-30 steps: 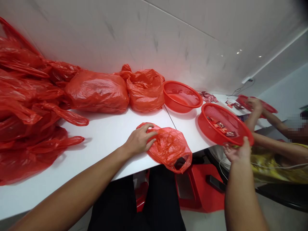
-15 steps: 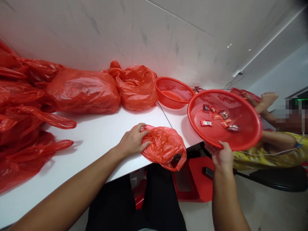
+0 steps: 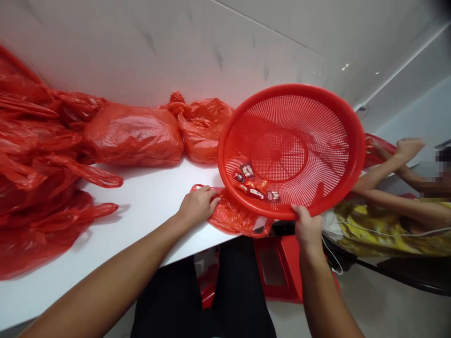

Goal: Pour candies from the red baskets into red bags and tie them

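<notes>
My right hand (image 3: pixel 307 229) grips the near rim of a large red plastic basket (image 3: pixel 278 145), its thumb over the edge. The basket is tilted towards me and to the left, above a red plastic bag (image 3: pixel 229 217). Several small wrapped candies (image 3: pixel 255 185) lie gathered at its lower left side. My left hand (image 3: pixel 199 205) is closed on the left edge of the bag, which lies on the table near its front edge. The basket hides the far part of the bag and its opening.
Filled red bags (image 3: pixel 134 136) line the wall, with more heaped at the left of the white table (image 3: pixel 148 188). A person in a yellow top (image 3: pixel 373 230) sits at the right, arms stretched forward. A red stool (image 3: pixel 278 272) stands below the table.
My right hand has brought the basket up and left over the bag and tipped it. The candies have slid to its lower left side. My left hand stays at the bag.
</notes>
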### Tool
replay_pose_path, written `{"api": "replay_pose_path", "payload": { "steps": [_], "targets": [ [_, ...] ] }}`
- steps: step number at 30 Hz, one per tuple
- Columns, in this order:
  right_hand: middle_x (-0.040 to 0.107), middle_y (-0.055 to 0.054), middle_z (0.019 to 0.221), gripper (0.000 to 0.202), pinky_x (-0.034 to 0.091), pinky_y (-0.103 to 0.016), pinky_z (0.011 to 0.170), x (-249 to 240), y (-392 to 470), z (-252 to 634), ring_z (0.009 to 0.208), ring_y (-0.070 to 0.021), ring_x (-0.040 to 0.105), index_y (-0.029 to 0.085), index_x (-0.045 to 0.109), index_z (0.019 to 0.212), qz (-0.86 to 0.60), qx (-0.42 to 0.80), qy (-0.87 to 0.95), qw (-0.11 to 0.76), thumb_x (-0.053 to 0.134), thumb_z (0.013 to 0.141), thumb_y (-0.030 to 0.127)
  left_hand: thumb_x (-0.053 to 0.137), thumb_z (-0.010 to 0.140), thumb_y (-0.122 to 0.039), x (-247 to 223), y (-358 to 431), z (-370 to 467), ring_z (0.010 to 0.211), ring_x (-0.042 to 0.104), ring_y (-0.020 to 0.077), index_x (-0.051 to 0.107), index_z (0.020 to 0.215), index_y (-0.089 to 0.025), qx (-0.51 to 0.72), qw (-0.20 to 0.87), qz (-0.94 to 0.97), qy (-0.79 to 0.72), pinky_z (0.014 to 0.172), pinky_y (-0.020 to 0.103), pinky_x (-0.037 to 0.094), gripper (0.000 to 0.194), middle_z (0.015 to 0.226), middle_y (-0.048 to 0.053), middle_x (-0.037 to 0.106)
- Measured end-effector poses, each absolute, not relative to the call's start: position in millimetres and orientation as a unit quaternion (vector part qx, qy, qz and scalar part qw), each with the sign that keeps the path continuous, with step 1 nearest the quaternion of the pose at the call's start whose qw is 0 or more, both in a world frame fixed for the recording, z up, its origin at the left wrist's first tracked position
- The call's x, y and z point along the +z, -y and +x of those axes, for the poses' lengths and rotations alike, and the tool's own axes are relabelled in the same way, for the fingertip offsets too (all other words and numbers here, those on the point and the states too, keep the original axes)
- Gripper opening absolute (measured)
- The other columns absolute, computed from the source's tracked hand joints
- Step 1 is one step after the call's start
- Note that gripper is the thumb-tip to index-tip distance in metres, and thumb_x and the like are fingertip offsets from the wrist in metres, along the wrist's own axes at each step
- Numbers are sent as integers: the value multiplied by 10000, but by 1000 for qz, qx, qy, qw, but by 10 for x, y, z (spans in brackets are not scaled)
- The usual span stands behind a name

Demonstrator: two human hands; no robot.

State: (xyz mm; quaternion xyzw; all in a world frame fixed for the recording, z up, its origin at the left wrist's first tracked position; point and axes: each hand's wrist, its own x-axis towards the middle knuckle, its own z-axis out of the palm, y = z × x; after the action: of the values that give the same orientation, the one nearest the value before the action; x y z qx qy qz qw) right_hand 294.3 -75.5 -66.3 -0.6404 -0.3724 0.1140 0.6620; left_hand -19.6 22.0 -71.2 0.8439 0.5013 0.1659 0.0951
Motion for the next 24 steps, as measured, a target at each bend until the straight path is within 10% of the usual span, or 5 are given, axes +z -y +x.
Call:
{"api": "replay_pose_path", "payload": {
  "steps": [16,24],
  "targets": [
    [740,-111,992,306,532,-574,1075,-1084,569,2701,1133,-365,692,223,663,858,-592,6,396,702,802,650,401,438,1015,-303,-599,-279,-269,817,702,251,745,842,-208,217,148,775,-575,715,343,485,365,913,78,780],
    [635,-124,1159,323,652,-485,857,-836,568,2936,1265,-364,600,264,495,818,-607,152,237,743,739,643,387,465,934,-151,-754,-301,-295,1084,675,233,632,1426,-298,294,171,800,-494,910,382,567,540,1266,66,681]
  ]
}}
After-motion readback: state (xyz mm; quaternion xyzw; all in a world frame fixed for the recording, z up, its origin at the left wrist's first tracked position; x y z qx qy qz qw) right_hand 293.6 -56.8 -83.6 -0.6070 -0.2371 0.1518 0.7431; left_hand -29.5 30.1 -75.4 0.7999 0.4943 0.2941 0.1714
